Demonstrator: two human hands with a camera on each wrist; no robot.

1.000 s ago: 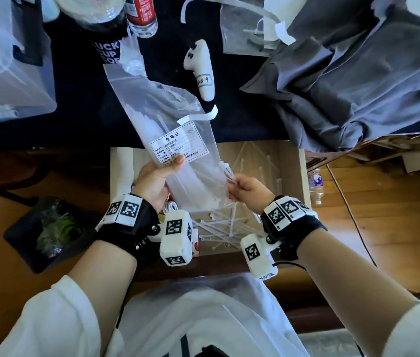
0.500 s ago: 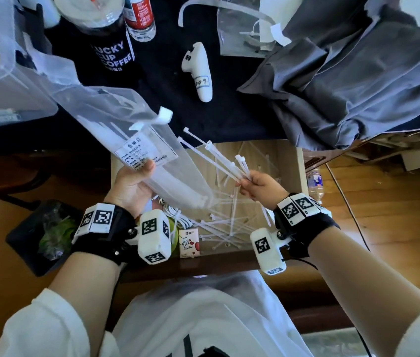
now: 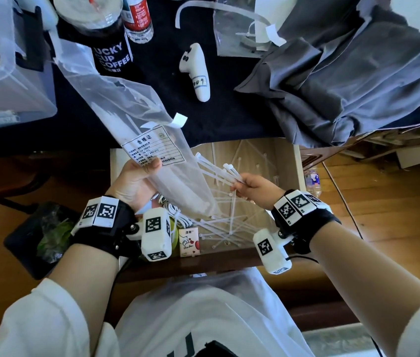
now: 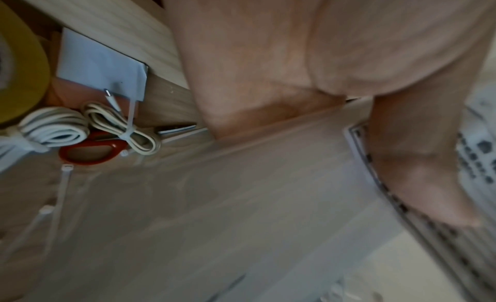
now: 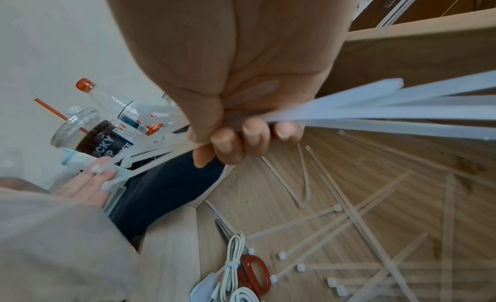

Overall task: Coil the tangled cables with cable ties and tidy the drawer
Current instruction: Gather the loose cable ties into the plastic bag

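Loose cable ties (image 3: 225, 222) and coiled cables (image 4: 88, 124) litter the drawer (image 3: 287, 161) floor.

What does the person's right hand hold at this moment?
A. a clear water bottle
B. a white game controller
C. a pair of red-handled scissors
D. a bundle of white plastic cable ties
D: the right hand grips a bundle of white plastic cable ties beside the clear plastic bag.

L hand (image 3: 136, 180) raised over the drawer, palm toward the person, thumb pressed flat on the plastic bag's (image 3: 136, 119) label, fingers behind it. R hand (image 3: 258, 188) opposite, level w/ it, fingers curled tight round a bundle of cable ties (image 3: 219, 168). Both forearms bare, sleeves pushed up, wrists strapped w/ marker bands.
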